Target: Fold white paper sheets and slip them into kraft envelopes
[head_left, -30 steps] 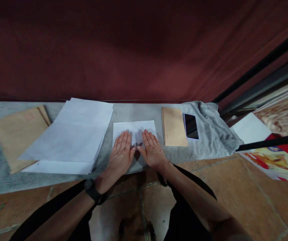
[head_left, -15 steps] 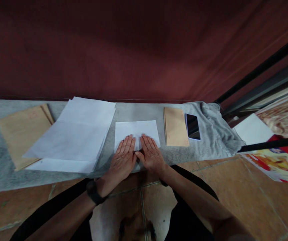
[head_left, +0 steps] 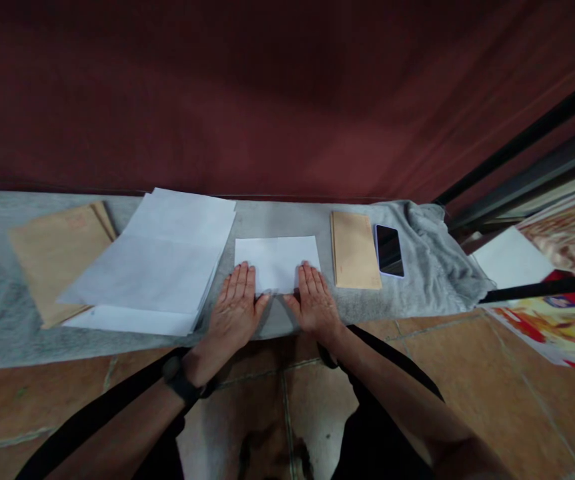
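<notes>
A folded sheet of white paper (head_left: 276,257) lies flat on the grey cloth in front of me. My left hand (head_left: 236,300) rests with flat, outstretched fingers on its near left corner. On the near right corner, my right hand (head_left: 313,297) lies flat too, thumb pointing inward. A strip of the near edge shows between the two thumbs. Both hands press on the paper from above and neither grips it. The palms reach past the near edge over the cloth.
Left of the hands lies a stack of white sheets (head_left: 167,253), partly over brown envelopes (head_left: 60,247). To the right are more brown envelopes (head_left: 356,252) and a phone (head_left: 390,251). The grey cloth (head_left: 287,217) runs along a dark red wall (head_left: 267,133).
My hands have slid apart along the near edge, left hand to the left corner and right hand to the right corner. More of the paper's middle shows. The view has shifted slightly.
</notes>
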`<state>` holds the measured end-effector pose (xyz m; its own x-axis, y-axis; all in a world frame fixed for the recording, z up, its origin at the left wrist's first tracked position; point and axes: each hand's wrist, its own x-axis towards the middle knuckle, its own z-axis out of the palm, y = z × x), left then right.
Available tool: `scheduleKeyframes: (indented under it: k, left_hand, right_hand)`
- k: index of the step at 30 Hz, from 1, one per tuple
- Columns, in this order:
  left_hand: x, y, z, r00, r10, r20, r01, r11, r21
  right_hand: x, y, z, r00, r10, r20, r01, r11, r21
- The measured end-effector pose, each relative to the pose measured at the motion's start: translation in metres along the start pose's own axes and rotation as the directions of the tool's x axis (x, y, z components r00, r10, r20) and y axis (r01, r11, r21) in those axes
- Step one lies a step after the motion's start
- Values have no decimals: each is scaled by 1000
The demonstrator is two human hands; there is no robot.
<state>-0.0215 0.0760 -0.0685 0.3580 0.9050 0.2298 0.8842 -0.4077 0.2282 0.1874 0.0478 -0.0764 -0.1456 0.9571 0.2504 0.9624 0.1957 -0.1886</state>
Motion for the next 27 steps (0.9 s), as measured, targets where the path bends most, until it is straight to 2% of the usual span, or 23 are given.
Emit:
scheduleKeyframes:
  k: [6,12,15,20,27]
  left_hand:
    - [-7,-3,-2,999,-41,-22,41,999,-17]
    - [-7,-1,-8,995,-88,-56,87,996,-23]
    - [-9,6,-10,999,-16,-46,15,1000,-26]
    - [-17,20,-2,987,153,43,-152,988,-38]
    - [-23,18,0,975,210,75,-208,978,-28]
  right_hand:
    - [-6,3,1,999,19,-34,-19,1000,7]
    - [-9,3,-8,998,55,-14,-55,998,13]
    - [-8,-4,-14,1000,-7,30,6,1000,29]
    - [-10,-25,-16,984,-131,125,119,988,96]
    - [-12,-30,-11,979,-151,138,142,987,75]
